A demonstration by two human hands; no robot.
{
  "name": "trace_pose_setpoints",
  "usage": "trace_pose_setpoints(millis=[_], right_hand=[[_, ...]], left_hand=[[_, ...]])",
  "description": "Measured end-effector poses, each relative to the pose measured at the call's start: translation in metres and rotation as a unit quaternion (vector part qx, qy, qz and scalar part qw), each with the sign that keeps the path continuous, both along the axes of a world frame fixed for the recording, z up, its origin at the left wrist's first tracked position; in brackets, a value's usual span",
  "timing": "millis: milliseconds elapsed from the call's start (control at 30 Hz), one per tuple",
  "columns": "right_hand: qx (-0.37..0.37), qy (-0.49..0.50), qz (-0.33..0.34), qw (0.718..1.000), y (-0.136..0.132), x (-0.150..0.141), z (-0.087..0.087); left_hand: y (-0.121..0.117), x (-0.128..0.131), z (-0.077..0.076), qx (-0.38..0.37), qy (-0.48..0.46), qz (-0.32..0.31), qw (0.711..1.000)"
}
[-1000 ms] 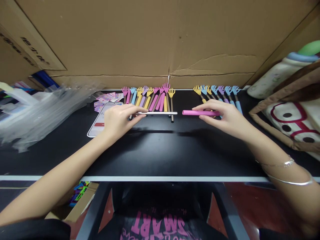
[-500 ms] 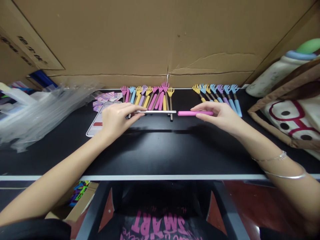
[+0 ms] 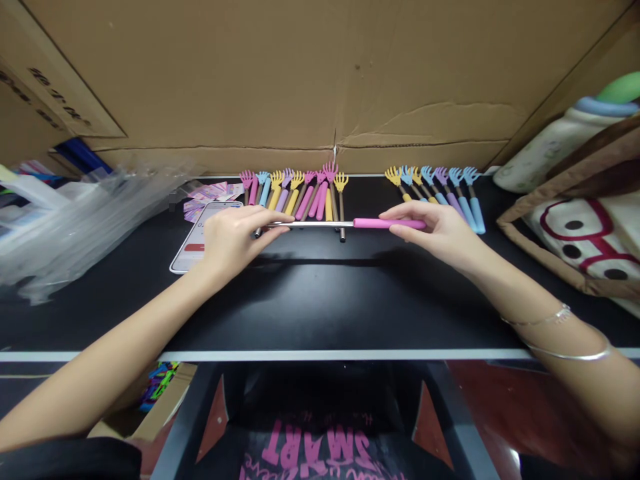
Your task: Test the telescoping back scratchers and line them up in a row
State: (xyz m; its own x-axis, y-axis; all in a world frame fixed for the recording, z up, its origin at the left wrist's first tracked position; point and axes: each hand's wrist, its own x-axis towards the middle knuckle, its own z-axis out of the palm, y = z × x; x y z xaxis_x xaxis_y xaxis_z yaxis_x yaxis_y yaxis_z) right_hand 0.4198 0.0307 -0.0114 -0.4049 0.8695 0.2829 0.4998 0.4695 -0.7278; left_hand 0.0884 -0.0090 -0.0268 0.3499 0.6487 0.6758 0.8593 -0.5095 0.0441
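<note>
Between finger and thumb, my left hand (image 3: pixel 240 233) pinches a thin metal rod (image 3: pixel 320 225), held level above the black tabletop. A pink handle sleeve (image 3: pixel 367 223) is gripped by my right hand (image 3: pixel 425 223), in line with the rod; the rod's end meets the sleeve's open end. How far the rod reaches inside is hidden. Behind the rod lies a row of small hand-shaped back scratchers (image 3: pixel 300 193) in pink, yellow, blue and purple, some with bare rods. A second group of assembled back scratchers (image 3: pixel 450 193) lies just beyond my right hand.
A phone (image 3: pixel 193 247) lies partly under my left hand, with printed cards (image 3: pixel 213 195) behind it. Clear plastic bags (image 3: pixel 100 220) cover the left side. At right stand a bottle (image 3: pixel 550 147) and a brown-edged bag (image 3: pixel 590 233). A cardboard wall (image 3: pixel 250 80) closes the back.
The small gap between rod and pink sleeve has closed; the sleeve has come slightly left and now touches the rod's end. My left hand has stayed nearly still.
</note>
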Motion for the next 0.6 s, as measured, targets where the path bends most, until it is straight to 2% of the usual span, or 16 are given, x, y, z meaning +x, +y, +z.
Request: trace_pose_setpoints(millis=[600], right_hand=[[0.031,-0.021,0.010,0.999,-0.0008,0.0015,-0.0001]], left_hand=[[0.0004,0.0002,-0.0002,0.001,0.004,0.002,1.000]])
